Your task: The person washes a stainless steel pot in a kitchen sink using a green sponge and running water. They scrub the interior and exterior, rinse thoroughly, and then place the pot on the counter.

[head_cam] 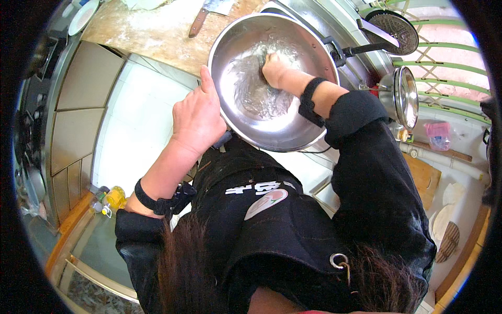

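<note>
A large shiny metal wok [313, 114] with a black side handle is tilted in front of me. My left hand [202, 114] grips its left rim, the thumb lying along the outside edge. Inside the bowl, my right hand [276, 70] is closed in a fist against the inner surface, where what looks like water is swirling. Whether the fist holds something is hidden. Beyond the wok lies a cleaver [200, 21] with a wooden handle on a floury wooden board [157, 43].
A white plate [83, 17] is at the upper left. Metal pots [406, 98] and a round dark perforated piece [392, 32] are at the right by a green window grille. Bottles, one of yellow oil [115, 196], stand at the lower left. A wooden board [423, 178] leans at the right.
</note>
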Available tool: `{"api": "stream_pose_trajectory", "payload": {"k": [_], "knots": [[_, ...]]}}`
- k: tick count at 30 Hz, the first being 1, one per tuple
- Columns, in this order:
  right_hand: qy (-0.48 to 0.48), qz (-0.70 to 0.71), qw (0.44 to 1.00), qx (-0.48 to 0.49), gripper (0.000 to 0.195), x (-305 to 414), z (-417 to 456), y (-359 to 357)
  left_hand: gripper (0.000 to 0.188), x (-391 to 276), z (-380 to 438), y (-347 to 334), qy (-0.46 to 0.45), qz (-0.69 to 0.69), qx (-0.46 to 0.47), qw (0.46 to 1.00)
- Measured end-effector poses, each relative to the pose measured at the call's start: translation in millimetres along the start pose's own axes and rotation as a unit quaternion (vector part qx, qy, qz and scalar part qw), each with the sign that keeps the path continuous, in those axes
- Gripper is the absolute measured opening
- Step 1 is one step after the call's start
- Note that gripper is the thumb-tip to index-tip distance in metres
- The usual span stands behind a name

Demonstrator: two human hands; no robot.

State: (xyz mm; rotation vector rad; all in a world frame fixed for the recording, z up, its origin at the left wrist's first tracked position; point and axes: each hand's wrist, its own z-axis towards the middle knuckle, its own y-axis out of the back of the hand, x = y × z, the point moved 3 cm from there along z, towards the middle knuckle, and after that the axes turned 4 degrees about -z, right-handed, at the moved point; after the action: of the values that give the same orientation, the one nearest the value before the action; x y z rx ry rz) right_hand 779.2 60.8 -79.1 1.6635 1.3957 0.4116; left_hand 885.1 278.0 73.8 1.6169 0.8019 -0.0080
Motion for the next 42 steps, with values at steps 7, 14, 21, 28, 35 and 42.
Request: {"api": "stream_pose_trajectory", "payload": {"k": [7,14,21,28,35,42], "knots": [[0.076,0.08,0.994,-0.02,0.025,67.7,-16.1,31.8,0.077,2.5,0.6,-6.6,0.007,0.015,-0.002,1.0],[0.08,-0.145,0.974,0.155,0.024,-10.8,-7.5,-20.5,0.077,3.0,1.4,-0.7,-0.002,-0.002,-0.001,1.0],[0.139,0.026,0.947,0.288,0.019,44.4,-96.3,-28.9,0.083,9.8,3.4,-8.6,-0.002,-0.013,0.002,1.0],[0.152,-0.158,0.964,0.151,0.033,9.1,-26.3,-2.5,0.073,6.7,4.3,-2.6,-0.029,-0.029,-0.018,0.999],[0.077,0.062,0.935,0.34,0.021,30.3,-94.3,-33.1,0.073,8.3,6.9,-4.9,-0.013,-0.021,-0.001,1.0],[0.052,-0.074,0.966,0.242,0.022,-2.0,-48.2,-15.9,0.074,8.9,6.5,-0.8,-0.031,-0.016,0.013,0.999]]}}
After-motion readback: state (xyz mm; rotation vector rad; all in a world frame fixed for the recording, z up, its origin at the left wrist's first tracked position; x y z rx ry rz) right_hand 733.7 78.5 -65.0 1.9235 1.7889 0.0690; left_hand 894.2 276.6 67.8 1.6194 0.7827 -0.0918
